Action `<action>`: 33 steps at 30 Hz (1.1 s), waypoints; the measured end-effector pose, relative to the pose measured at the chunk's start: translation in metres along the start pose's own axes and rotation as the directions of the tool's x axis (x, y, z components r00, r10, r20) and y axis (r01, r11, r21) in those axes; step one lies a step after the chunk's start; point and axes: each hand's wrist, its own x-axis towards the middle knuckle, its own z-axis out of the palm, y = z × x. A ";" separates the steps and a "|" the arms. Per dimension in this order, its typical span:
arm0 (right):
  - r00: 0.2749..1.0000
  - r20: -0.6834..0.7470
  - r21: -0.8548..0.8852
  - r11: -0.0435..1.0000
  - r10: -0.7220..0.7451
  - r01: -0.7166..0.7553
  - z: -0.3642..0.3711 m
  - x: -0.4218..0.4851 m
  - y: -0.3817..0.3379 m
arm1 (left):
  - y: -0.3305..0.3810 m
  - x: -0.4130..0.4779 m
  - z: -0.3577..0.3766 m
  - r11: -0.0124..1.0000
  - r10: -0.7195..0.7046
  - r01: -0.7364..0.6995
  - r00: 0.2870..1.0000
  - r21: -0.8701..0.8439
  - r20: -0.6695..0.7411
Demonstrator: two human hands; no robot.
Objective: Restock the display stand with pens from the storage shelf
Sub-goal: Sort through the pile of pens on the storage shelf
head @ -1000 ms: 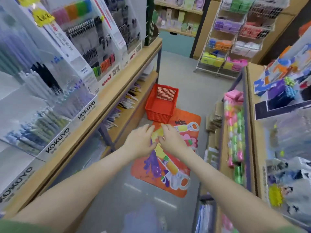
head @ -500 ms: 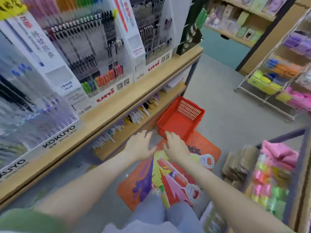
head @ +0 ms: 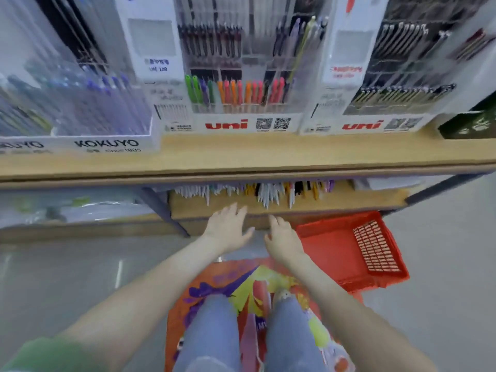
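I face a wooden shelf unit. On its top board stand clear pen display stands: a uni stand (head: 236, 103) with coloured pens, a second uni stand (head: 381, 103) to the right, and a KOKUYO stand (head: 80, 114) to the left. Loose pens (head: 257, 193) lie in a row on the lower storage shelf (head: 349, 201). My left hand (head: 228, 226) hovers with fingers spread at that shelf's front edge, holding nothing. My right hand (head: 281, 237) is beside it, also with fingers apart and nothing in it. Both hands are just short of the pens.
A red plastic basket (head: 351, 251) sits on the floor to the right of my right hand. A colourful mat (head: 241, 280) lies under my knees. A metal shelf post (head: 163, 210) stands left of my left hand. Grey floor spreads on both sides.
The view has swung left to face the shelf squarely and dropped lower. Both hands have moved forward to the lower shelf's edge, and my knees have come into view.
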 end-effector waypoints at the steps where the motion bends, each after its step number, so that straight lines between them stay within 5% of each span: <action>1: 1.000 0.005 -0.005 1.000 -0.014 0.014 0.010 0.017 0.006 | -0.004 0.011 0.013 0.999 -0.044 0.044 0.999 -0.022 -0.002; 10: 0.966 -0.100 0.056 0.968 -0.237 0.243 0.111 0.184 -0.001 | -0.074 0.132 0.145 0.924 -0.312 0.244 0.927 -0.296 -0.210; 20: 0.803 -0.404 -0.104 0.894 -0.438 0.436 0.174 0.309 -0.036 | -0.169 0.221 0.212 0.855 -0.517 0.367 0.650 -0.367 -0.557; 26: 0.749 -0.474 -0.222 0.886 -0.462 0.406 0.174 0.325 -0.049 | -0.193 0.236 0.210 0.788 -0.615 0.475 0.617 -0.391 -0.491; 33: 0.807 -0.342 -0.275 0.872 -0.481 0.404 0.168 0.332 -0.053 | -0.210 0.246 0.185 0.675 -0.729 0.624 0.645 -0.395 -0.228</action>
